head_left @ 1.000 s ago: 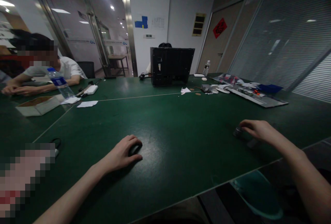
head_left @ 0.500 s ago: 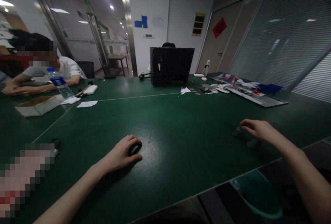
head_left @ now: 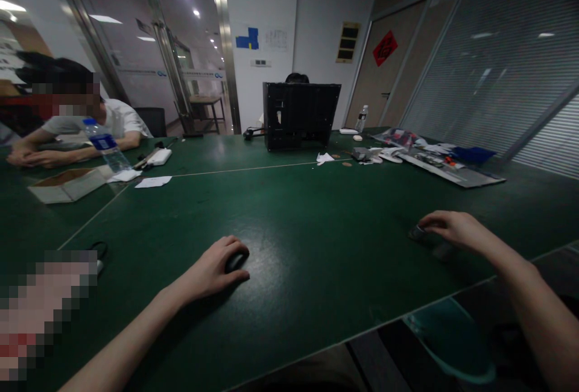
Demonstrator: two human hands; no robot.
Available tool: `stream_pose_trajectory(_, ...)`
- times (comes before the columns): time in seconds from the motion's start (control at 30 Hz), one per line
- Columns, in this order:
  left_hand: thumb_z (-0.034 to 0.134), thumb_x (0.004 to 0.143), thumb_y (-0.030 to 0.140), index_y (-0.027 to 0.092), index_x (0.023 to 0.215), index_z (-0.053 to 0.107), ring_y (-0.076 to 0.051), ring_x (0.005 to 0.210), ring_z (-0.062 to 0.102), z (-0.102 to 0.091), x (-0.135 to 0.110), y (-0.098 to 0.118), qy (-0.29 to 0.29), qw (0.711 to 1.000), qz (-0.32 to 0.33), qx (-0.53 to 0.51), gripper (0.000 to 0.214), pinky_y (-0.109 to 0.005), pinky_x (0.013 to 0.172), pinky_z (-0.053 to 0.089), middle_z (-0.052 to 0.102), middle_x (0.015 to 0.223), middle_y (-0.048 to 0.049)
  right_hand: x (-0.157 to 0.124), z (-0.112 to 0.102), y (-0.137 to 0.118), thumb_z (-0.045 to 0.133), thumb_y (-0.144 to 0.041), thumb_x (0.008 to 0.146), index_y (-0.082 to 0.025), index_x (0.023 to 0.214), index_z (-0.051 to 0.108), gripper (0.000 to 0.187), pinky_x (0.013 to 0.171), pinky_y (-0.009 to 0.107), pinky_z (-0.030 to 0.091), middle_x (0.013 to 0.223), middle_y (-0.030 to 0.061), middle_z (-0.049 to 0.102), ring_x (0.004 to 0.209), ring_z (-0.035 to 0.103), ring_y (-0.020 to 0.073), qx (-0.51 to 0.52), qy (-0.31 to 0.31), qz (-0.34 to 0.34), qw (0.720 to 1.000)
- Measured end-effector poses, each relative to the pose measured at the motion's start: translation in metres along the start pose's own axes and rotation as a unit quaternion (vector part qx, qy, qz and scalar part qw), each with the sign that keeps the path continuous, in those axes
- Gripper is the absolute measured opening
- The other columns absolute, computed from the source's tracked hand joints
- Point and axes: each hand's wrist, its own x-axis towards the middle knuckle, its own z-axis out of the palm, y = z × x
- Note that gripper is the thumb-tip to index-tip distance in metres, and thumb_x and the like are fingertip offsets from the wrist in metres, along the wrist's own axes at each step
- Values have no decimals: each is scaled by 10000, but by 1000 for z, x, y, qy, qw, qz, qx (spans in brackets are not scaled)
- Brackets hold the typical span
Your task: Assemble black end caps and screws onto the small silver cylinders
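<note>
My left hand [head_left: 212, 268] rests on the green table [head_left: 307, 211] with its fingers curled round a small dark object [head_left: 236, 261], which is mostly hidden under the hand. At the right, my right hand [head_left: 452, 227] lies on the table with its fingers bent over another small dark object [head_left: 417, 233]; only the left end of that object shows. Both forearms reach in from the near edge.
A black box-like case [head_left: 299, 114] stands at the far middle. Papers and parts [head_left: 434, 160] lie at the far right, with a bottle [head_left: 360, 118] behind them. At the left a seated person [head_left: 85, 123] leans on the table near a water bottle [head_left: 104, 146] and a cardboard box [head_left: 67, 184].
My right hand has shifted very slightly down and toward me with the dark object. My left hand has stayed where it was.
</note>
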Motion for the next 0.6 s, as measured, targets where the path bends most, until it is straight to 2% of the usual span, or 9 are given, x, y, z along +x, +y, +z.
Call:
stream_pose_trajectory(0.17, 570, 825, 473, 245, 1160, 520, -245, 1046, 505, 3, 0, -5, -4, 1000, 3, -6, 408, -363, 894, 436, 494, 1181, -56, -6, -2, 5, 579, -351, 719, -160, 1131, 599, 455, 767, 315, 470, 1104, 142, 654, 922, 639, 270, 11, 7, 51, 999)
stream_pose_trajectory(0.27, 566, 823, 490, 247, 1163, 517, -256, 1057, 497, 3, -1, -5, -5, 1000, 0, -8, 421, -379, 899, 429, 485, 1190, -62, -15, -1, 20, 623, -459, 694, -150, 1152, 578, 554, 726, 355, 470, 1108, 205, 639, 895, 645, 309, 11, 9, 106, 994)
stream_pose_trajectory(0.33, 568, 821, 492, 246, 1168, 515, -259, 1065, 493, 2, -1, -5, -7, 1000, -2, -11, 428, -381, 899, 428, 480, 1201, -64, -21, 1, 29, 666, -427, 665, -146, 1080, 611, 504, 696, 364, 467, 1046, 230, 657, 845, 656, 314, 11, -7, 140, 990)
stream_pose_trajectory(0.43, 568, 822, 488, 242, 1173, 514, -255, 1069, 490, 2, -1, -4, -9, 1000, -4, -11, 432, -379, 906, 424, 476, 1211, -62, -27, 2, 29, 666, -300, 671, -157, 882, 658, 256, 662, 345, 456, 948, 224, 680, 771, 665, 277, 18, -45, 135, 990)
stream_pose_trajectory(0.5, 571, 822, 485, 237, 1169, 519, -252, 1069, 489, 1, -1, -3, -6, 1000, -4, -9, 429, -382, 916, 419, 479, 1205, -64, -31, -2, 18, 647, -257, 686, -163, 796, 659, 145, 644, 333, 446, 895, 208, 687, 733, 663, 250, 13, -60, 121, 991)
stream_pose_trajectory(0.6, 580, 816, 474, 230, 1158, 529, -255, 1060, 491, 1, 0, -2, -3, 1000, -1, -8, 423, -385, 912, 421, 489, 1190, -69, -36, -15, -19, 632, -305, 723, -156, 800, 659, 170, 652, 334, 440, 866, 201, 683, 738, 653, 238, -7, -33, 85, 996)
